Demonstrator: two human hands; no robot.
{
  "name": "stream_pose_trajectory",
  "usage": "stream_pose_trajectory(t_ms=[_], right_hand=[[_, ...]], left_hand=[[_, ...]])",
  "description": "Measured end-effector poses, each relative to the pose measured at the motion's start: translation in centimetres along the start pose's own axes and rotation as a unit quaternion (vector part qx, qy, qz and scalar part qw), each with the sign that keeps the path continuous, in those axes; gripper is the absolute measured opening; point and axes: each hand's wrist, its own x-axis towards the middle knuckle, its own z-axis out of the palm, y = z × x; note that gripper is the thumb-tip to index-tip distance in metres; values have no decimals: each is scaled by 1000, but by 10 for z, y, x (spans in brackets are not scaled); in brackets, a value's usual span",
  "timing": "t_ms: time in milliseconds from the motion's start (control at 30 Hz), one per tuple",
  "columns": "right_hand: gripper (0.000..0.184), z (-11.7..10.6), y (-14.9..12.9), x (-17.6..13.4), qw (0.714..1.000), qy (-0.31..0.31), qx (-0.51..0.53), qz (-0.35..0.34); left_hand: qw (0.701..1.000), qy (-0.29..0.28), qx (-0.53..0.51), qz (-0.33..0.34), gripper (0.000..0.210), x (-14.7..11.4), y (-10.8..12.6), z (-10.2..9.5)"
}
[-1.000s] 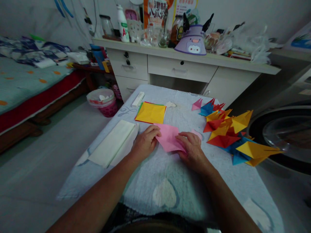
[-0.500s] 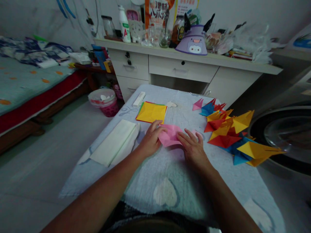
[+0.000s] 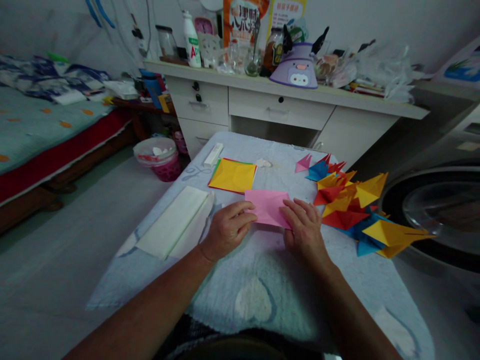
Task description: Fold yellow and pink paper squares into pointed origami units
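A sheet of pink origami paper (image 3: 267,206) lies between my hands over the cloth-covered table, now a flat rectangle. My left hand (image 3: 233,224) pinches its left edge between thumb and fingers. At the lower right corner my right hand (image 3: 304,222) holds the sheet, fingers over the top, the thumb mostly hidden. Just beyond the pink sheet sits a stack of square coloured paper (image 3: 233,175), yellow uppermost, with red and green edges showing. Folded paper cranes (image 3: 347,212) in yellow, red and blue cluster to the right, with a small pink one (image 3: 303,163) behind.
A folded white paper packet (image 3: 174,217) lies on the left of the table (image 3: 225,295). Behind it is a small white box (image 3: 213,154). A crumpled white scrap (image 3: 263,163) rests near the stack. On the floor left stands a pink bin (image 3: 165,167); a washing machine (image 3: 442,200) is right.
The pink paper has gone from bent and creased to a flat rectangle. My left hand has shifted down to its lower left edge; my right hand has closed more over the right side.
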Motion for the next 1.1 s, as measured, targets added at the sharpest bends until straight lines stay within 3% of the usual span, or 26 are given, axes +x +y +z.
stream_pose_trajectory(t_ms=[200,433,667,767,933,1100], right_hand=[[41,-18,4,5,997,-72,28,-16],[35,-30,4,2,996,-74,24,-43],[24,-14,9,-17,987,-119,79,-76],[28,-2,12,-27,983,-133,107,-63],[19,6,17,-32,979,-91,181,-31],[14,10,21,-29,973,-76,203,82]], left_hand=[[994,-14,-66,-84,15,5,-1,1],[986,-25,-121,-114,14,5,-4,3],[981,-154,-71,-96,18,1,-18,9],[980,-178,-21,-83,17,1,-22,8],[976,-195,9,-96,13,1,-27,4],[970,-209,18,-120,9,-2,-30,5]])
